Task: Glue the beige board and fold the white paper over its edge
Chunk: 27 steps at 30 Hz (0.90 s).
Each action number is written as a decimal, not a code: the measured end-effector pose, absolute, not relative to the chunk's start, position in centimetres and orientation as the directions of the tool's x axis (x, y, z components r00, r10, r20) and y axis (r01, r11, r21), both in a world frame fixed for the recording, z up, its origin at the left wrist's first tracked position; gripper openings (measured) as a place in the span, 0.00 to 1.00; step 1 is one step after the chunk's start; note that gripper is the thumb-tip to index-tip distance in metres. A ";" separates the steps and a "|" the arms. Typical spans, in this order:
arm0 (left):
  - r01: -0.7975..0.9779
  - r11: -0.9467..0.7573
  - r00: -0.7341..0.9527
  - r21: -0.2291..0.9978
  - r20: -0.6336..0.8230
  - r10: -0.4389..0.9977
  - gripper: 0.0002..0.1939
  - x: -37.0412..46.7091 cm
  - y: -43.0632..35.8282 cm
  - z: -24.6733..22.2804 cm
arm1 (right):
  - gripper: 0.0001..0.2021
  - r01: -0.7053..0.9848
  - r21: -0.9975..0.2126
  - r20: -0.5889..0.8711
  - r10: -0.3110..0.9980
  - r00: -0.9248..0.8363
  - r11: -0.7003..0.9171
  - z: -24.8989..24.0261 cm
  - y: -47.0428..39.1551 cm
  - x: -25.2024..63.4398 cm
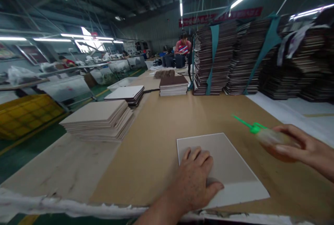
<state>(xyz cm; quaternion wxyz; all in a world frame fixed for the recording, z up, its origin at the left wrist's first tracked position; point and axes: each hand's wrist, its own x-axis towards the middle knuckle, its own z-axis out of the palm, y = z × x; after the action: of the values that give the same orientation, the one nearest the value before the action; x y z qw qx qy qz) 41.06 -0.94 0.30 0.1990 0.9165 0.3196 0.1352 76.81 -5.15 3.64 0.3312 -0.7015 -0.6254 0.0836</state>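
A flat grey-beige board (229,155) with a white strip along its near edge lies on the brown table top (161,127) in front of me. My left hand (194,178) rests palm down on the board's near left part, fingers spread. To the right, my right hand (300,146) holds a small clear squeeze bottle (271,138) with a green pointed nozzle (247,124). The nozzle points left and up, above the table just right of the board.
A fanned stack of beige boards (100,120) lies at the left, with smaller stacks (127,94) (173,85) behind it. Tall bundles of dark sheets with teal straps (235,58) line the back right. A person in red (182,47) sits far off. A yellow crate (26,113) stands on the floor at left.
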 end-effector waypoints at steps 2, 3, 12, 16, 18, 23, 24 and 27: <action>0.532 -0.718 0.753 0.450 0.136 0.644 0.30 41.0 -0.9 0.2 | 0.23 0.680 -0.732 0.105 0.979 0.175 -0.043 4.4 -3.3 74.5; 0.532 -0.718 0.751 0.449 0.141 0.645 0.30 41.1 -0.9 0.2 | 0.25 0.636 -0.770 0.056 0.989 0.140 -0.047 4.5 -2.4 73.5; 0.511 -0.745 0.756 0.430 0.189 0.627 0.30 41.0 -1.2 0.6 | 0.29 0.488 -0.873 0.006 1.000 -0.012 0.011 1.4 2.5 66.8; 0.509 -0.747 0.758 0.428 0.189 0.624 0.29 41.1 -1.0 0.4 | 0.28 0.510 -0.860 -0.006 0.998 -0.063 0.027 1.2 3.1 63.9; 0.510 -0.746 0.758 0.428 0.187 0.625 0.30 41.1 -1.0 0.2 | 0.27 0.537 -0.842 0.011 0.997 -0.083 0.054 1.4 3.2 62.8; 0.524 -0.753 0.763 0.398 0.172 0.623 0.30 41.1 -1.0 0.0 | 0.24 0.606 -0.784 0.065 0.989 -0.134 0.134 2.0 3.8 61.3; 0.524 -0.755 0.765 0.394 0.172 0.621 0.31 41.1 -1.0 0.0 | 0.24 0.617 -0.771 0.073 0.985 -0.155 0.155 2.1 4.0 61.2; 0.522 -0.756 0.763 0.394 0.180 0.621 0.31 41.1 -1.0 0.0 | 0.21 0.644 -0.726 0.111 0.965 -0.237 0.242 2.3 4.6 61.3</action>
<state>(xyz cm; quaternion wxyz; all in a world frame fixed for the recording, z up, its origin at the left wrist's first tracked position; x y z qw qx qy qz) 41.08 -0.95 -0.02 0.1625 0.9248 0.3089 0.1515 61.26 4.65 2.32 0.2856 -0.5477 -0.7344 0.2813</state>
